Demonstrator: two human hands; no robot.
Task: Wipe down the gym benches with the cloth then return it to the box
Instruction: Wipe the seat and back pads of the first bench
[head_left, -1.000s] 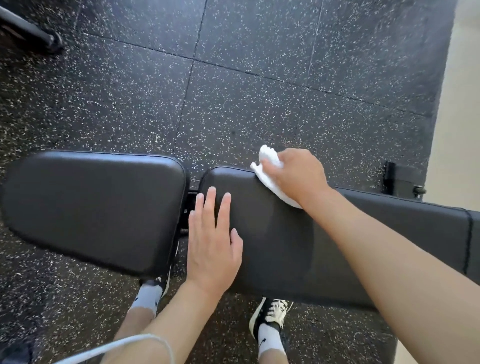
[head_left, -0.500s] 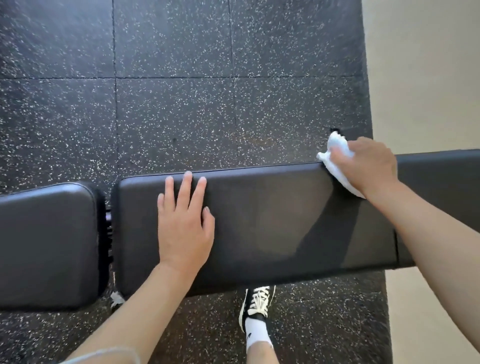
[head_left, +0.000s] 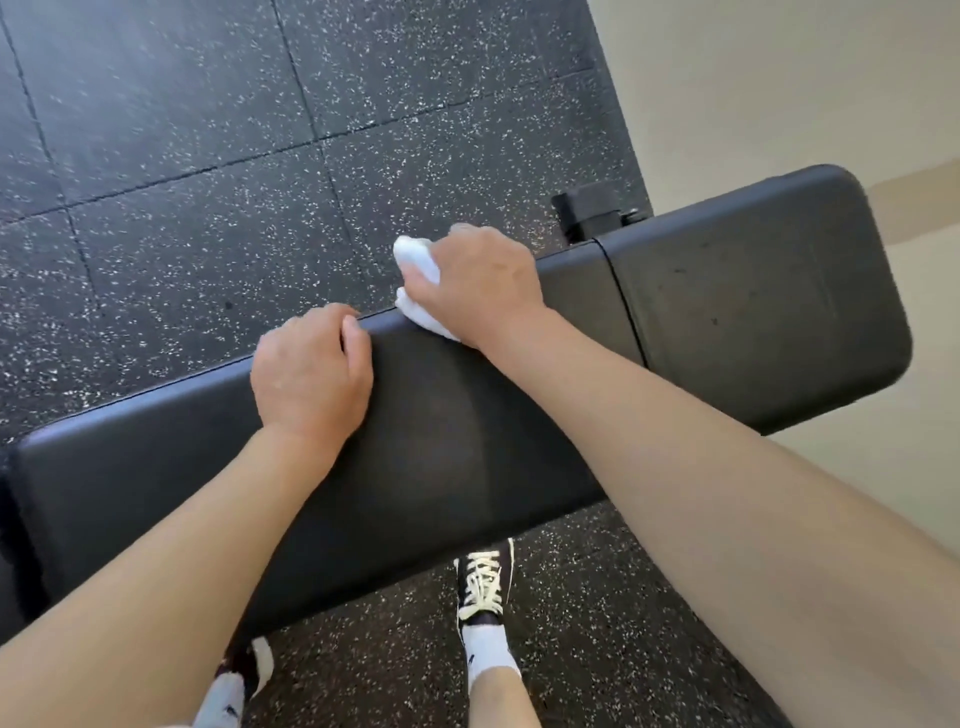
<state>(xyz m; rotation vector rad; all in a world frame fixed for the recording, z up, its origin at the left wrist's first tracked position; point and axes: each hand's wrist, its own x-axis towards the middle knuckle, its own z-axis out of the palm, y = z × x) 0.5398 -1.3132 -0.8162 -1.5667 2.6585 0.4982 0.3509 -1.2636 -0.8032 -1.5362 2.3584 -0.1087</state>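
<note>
black padded gym bench (head_left: 727, 312): 1
white crumpled cloth (head_left: 415, 283): 1
bare hands: 2, left (head_left: 309, 376), right (head_left: 480, 283)
black lace-up sneakers with white socks: 2 (head_left: 485, 590) (head_left: 249, 667)

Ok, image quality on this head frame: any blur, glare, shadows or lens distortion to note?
Head view: sharp overall; daylight gives a soft sheen, no harsh glare, on the bench pad; the right hand and its arm cast a dark shadow across the pad; the white cloth is nearly blown out; wide-angle bowing at the edges.
</note>
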